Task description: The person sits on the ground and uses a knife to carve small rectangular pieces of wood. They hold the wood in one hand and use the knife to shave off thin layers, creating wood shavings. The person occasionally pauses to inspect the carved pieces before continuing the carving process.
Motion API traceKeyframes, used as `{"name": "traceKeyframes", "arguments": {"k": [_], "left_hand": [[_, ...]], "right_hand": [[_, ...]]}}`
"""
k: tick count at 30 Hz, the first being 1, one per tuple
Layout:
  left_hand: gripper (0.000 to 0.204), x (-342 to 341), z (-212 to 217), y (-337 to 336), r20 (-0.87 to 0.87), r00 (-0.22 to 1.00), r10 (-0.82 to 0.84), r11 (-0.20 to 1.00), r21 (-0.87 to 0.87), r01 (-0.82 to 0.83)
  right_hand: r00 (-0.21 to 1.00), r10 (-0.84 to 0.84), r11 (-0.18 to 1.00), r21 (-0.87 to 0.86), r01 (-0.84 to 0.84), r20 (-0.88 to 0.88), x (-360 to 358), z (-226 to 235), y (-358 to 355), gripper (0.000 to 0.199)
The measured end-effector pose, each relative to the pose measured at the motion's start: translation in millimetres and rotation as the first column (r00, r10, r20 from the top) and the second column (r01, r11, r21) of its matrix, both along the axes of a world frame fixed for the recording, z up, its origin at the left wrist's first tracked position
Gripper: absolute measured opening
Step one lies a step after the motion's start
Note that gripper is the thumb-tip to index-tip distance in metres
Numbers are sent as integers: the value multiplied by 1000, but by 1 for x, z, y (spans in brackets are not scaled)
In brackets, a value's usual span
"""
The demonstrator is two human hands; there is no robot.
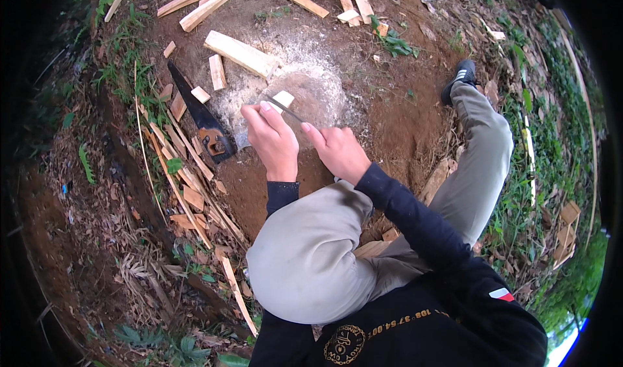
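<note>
My right hand (339, 151) is closed, thumb stretched along a narrow dark metal blade (287, 110). Whether this is a knife or a file I cannot tell, and its handle is hidden in the fist. The blade slants up and left to the fingertips of my left hand (272, 140), which are pinched together; what they grip is hidden. Just behind the blade shows a small pale wood block (284, 99); I cannot tell whether it is held or lies on the ground. Both hands are above my bent left knee (311, 250).
A handsaw (195, 110) lies left of my hands. Beyond them, a thick wood piece (241, 53) and a short offcut (217, 72) lie by pale sawdust (324, 75). Long wood strips (178, 166) line the left; several more lie at the far edge. My right shoe (459, 80) rests at right.
</note>
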State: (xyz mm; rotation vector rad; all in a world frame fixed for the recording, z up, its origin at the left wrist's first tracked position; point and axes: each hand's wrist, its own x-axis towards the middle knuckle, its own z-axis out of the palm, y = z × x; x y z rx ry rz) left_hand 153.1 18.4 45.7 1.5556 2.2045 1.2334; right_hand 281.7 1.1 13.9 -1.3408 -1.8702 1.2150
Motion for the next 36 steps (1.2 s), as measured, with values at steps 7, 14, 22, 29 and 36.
{"name": "traceKeyframes", "arguments": {"k": [7,14,22,29,36], "left_hand": [[26,-1,-2,0,0,999,35,999,-4,-35],[31,-4,20,6,-126,992,0,987,-161,-20],[54,-19,28,36,-179,984,19,945,-318,-76],[67,-13,29,40,119,982,149,874,-481,-74],[57,-2,42,28,-44,996,80,899,-428,-91]], "right_hand": [[994,-75,989,-129,65,-75,0,13,-2,56],[992,-124,942,-319,109,-27,3,25,2,63],[988,-150,970,-199,140,-32,-1,27,6,63],[986,-166,973,-167,160,-20,3,15,-1,60],[989,-139,975,-183,127,-54,8,14,-11,58]]}}
